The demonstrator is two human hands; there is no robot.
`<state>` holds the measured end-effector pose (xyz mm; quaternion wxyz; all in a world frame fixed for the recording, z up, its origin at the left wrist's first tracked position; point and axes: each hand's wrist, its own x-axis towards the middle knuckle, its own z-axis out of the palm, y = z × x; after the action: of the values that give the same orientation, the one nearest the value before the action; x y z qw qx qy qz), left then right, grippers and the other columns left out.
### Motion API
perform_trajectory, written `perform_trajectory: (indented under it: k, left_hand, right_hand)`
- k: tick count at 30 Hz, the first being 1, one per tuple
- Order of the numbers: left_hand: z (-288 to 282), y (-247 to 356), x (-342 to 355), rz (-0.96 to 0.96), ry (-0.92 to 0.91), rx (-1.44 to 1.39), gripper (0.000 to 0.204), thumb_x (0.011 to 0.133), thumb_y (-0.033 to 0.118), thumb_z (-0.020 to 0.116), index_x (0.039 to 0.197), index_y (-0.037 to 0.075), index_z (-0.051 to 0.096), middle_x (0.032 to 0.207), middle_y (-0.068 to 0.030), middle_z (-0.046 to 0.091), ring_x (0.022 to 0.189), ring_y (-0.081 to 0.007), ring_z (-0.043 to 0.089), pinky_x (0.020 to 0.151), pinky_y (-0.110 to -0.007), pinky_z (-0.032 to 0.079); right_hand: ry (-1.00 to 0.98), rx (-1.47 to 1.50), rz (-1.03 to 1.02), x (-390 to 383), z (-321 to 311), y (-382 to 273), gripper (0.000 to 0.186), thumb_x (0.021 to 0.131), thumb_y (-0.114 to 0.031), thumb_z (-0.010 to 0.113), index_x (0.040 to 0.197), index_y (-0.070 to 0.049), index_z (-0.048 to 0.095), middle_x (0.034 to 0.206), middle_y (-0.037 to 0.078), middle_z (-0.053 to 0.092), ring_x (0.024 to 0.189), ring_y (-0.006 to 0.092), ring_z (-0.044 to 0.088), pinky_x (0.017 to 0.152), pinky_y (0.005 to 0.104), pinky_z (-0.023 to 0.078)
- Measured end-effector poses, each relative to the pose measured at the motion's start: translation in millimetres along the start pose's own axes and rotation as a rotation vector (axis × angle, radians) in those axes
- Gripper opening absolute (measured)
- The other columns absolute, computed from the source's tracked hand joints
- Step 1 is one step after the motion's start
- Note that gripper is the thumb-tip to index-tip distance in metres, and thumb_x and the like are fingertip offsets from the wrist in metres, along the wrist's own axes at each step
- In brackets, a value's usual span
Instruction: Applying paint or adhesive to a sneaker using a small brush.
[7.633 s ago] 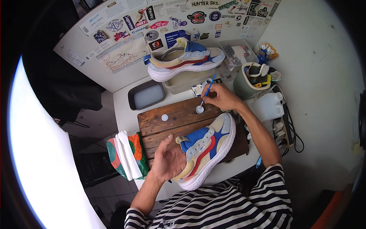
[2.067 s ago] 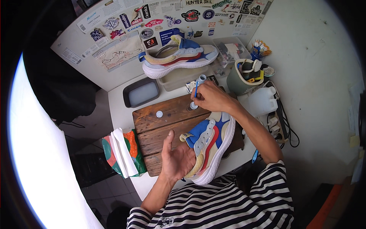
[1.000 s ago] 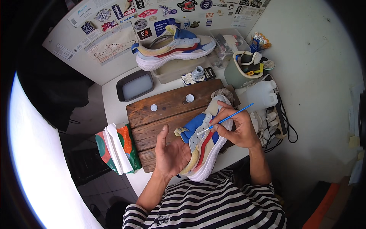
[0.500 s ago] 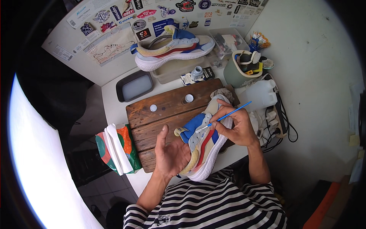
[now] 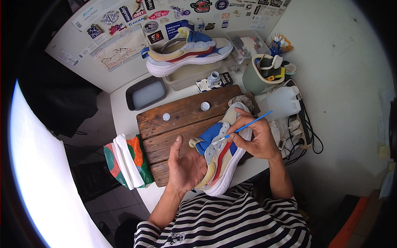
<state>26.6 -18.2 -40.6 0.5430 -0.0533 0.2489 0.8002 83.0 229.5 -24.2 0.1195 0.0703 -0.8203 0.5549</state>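
My left hand (image 5: 186,167) cradles a sneaker (image 5: 212,168) from its left side, palm against it and thumb raised; the fingers go out of sight beneath the shoe. This sneaker has a blue tongue, grey eyelet panel, red stripe and thick white sole, with no laces. Between the thumb and fingers of my right hand (image 5: 255,138) is a thin blue paintbrush (image 5: 249,124). Its pale tip touches the grey eyelet panel (image 5: 211,149). The side of the right hand rests against the shoe's upper.
Under the shoe lies a dark wooden board (image 5: 165,134) bearing two small caps of paint (image 5: 205,106). Behind it stand an open paint bottle (image 5: 213,79), a dark tray (image 5: 145,94) and a matching sneaker (image 5: 188,53). A tissue pack (image 5: 128,161) lies left; a jug (image 5: 283,103) and cables stand right.
The brush has shifted very slightly, its tip still on the grey eyelet panel. Dark cloth at the far left hangs lower and further right. The shoe and my left hand keep their place.
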Motion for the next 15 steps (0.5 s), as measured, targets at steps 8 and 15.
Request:
perform_trajectory:
  k: [8,15]
  left_hand:
    - [-0.2,-0.6,0.2,0.008,0.018,0.0,0.116,0.093,0.084,0.044,0.16,-0.009,0.029,0.157,-0.0274,0.047,0.143,-0.0378,0.052,0.124,-0.049,0.037]
    - [0.8,-0.3,0.2,0.01,0.016,0.001,0.115,0.093,0.084,0.044,0.16,-0.008,0.03,0.157,-0.0267,0.048,0.142,-0.0378,0.053,0.123,-0.049,0.039]
  right_hand:
    - [0.047,-0.017,0.022,2.0,-2.6,5.4,0.007,0.088,-0.006,0.077,0.094,-0.004,0.076,0.087,0.005,0.078,0.085,0.0193,0.075,0.124,0.0507,0.034]
    - [0.074,-0.021,0.026,1.0,-3.8,5.5,0.006,0.088,-0.005,0.077,0.094,-0.004,0.076,0.087,0.006,0.078,0.086,0.0198,0.075,0.123,0.0502,0.035]
